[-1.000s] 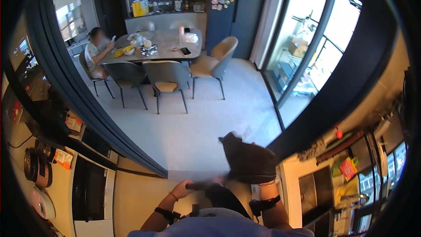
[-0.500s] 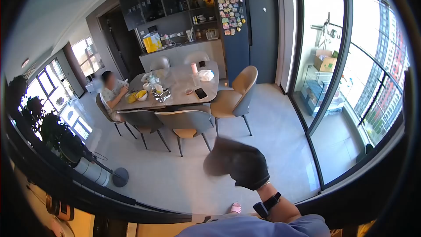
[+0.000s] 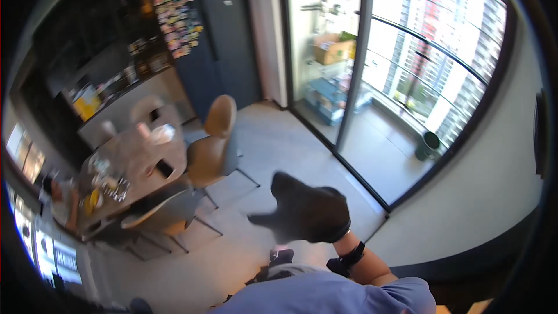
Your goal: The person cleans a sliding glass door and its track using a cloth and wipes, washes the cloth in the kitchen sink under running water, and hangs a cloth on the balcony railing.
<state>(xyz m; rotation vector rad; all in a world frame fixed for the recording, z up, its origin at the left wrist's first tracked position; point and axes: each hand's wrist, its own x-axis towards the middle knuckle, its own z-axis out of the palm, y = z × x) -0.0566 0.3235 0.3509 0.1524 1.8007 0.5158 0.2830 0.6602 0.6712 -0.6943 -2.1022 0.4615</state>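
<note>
My right hand (image 3: 308, 212) wears a black glove and is raised in front of me, over the floor. Blur softens its outline, but parts of it stick out to the left and upward, apart from each other, and I make out nothing held. A dark watch or band (image 3: 347, 259) circles the wrist below the glove. My left hand is out of view. The hand touches no furniture; beyond it stand a tan and grey chair (image 3: 206, 160) and a dining table (image 3: 131, 151).
A person (image 3: 61, 203) sits at the table's far left end, beside a yellow bowl (image 3: 93, 200). A phone (image 3: 164, 168) lies on the tabletop. A dark fridge (image 3: 221, 40) covered with magnets stands behind. A sliding door frame (image 3: 354, 81) borders a balcony holding a green bin (image 3: 428, 145).
My view has swung right, so the table and fridge sit further left and more of the balcony shows. The gloved hand has turned, with its protruding parts now more distinct.
</note>
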